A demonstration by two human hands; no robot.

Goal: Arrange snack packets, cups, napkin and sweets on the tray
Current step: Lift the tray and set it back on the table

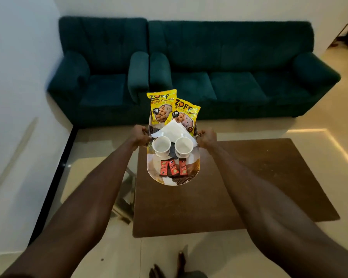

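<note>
A long patterned tray (155,175) is held up in the air above the brown table. My left hand (140,134) grips its left edge and my right hand (206,138) grips its right edge. Two yellow snack packets (162,106) (184,114) lie overlapping at the far end. A white napkin (174,128) lies just in front of them. Two white cups (161,145) (183,147) stand side by side in the middle. Three red sweets (172,167) lie in a row at the near end.
A brown square table (249,187) stands below the tray, with a glass table (92,177) to its left. A dark green armchair (100,77) and sofa (239,73) stand against the far wall. My bare feet (169,267) show on the tiled floor.
</note>
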